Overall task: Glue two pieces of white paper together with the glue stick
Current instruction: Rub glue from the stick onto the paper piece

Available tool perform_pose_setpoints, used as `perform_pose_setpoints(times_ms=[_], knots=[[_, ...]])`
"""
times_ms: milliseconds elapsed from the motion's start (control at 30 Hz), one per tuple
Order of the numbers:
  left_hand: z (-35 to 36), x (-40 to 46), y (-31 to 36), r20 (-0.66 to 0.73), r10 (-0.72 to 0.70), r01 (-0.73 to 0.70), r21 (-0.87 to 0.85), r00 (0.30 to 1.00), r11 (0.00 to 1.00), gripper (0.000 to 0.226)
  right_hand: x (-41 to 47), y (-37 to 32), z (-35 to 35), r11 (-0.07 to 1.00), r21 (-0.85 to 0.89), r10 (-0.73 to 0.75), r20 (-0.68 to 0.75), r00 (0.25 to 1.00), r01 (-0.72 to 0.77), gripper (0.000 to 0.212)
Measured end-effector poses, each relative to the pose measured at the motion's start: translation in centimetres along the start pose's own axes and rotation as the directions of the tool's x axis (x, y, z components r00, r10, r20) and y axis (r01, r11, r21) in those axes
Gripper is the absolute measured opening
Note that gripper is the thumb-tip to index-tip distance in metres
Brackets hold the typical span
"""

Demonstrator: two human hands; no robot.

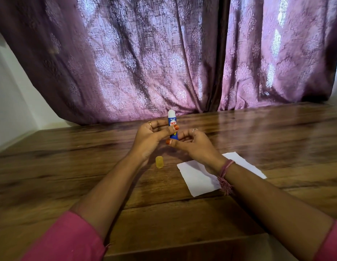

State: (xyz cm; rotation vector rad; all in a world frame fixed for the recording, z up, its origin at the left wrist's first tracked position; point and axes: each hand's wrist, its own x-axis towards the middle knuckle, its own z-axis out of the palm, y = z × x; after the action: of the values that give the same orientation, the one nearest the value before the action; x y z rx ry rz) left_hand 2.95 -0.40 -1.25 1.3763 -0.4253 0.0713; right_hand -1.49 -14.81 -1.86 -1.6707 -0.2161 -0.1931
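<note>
Head view: uncapped blue glue stick (172, 123), white tip exposed.

Cap (159, 162) on table (69, 166), left of paper (197, 178).

Counts: 1 glue stick (172, 123), centre frame, uncapped, white tip up. 1 yellow cap (159, 162), just below centre. 1 white paper (199, 176) visible as one sheet, right of centre; can't tell if a second lies under it. 2 hands: left hand (151, 137), right hand (195, 146). 2 rings, one per hand. 1 thread wristband (225, 173). 1 wooden table (69, 166). 2 curtain panels (145, 53), upper frame.
</note>
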Motion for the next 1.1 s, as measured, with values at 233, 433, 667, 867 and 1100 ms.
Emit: perform_pose_setpoints(times_ms=[233, 433, 667, 867, 1100], knots=[[0.2, 0.02, -0.07, -0.005, 0.022, -0.022, 0.043, 1.0, 0.999, 0.034, 0.04, -0.2, 0.09, 0.987, -0.148, -0.062, 0.013, 0.998, 0.063, 0.024], [0.18, -0.12, 0.24, 0.0, 0.013, -0.013, 0.059, 1.0, 0.998, 0.034, 0.22, -0.22, 0.07, 0.981, -0.169, -0.073, 0.112, 0.991, 0.092, 0.009], [0.08, -0.11, 0.04, -0.005, 0.012, -0.012, 0.075, 1.0, 0.997, 0.036, 0.0, -0.29, 0.11, 0.993, -0.111, -0.021, 0.169, 0.985, 0.04, 0.02], [0.23, -0.27, 0.42, -0.003, 0.032, -0.031, 0.054, 0.999, 0.998, 0.038, -0.34, -0.49, -0.17, 1.0, -0.004, 0.019, 0.122, 0.992, -0.019, 0.033], [0.28, -0.04, 0.35, -0.012, 0.018, -0.018, 0.03, 1.0, 0.999, 0.031, -0.37, -0.22, 0.21, 0.998, -0.057, -0.011, 0.008, 1.0, 0.011, 0.036]])
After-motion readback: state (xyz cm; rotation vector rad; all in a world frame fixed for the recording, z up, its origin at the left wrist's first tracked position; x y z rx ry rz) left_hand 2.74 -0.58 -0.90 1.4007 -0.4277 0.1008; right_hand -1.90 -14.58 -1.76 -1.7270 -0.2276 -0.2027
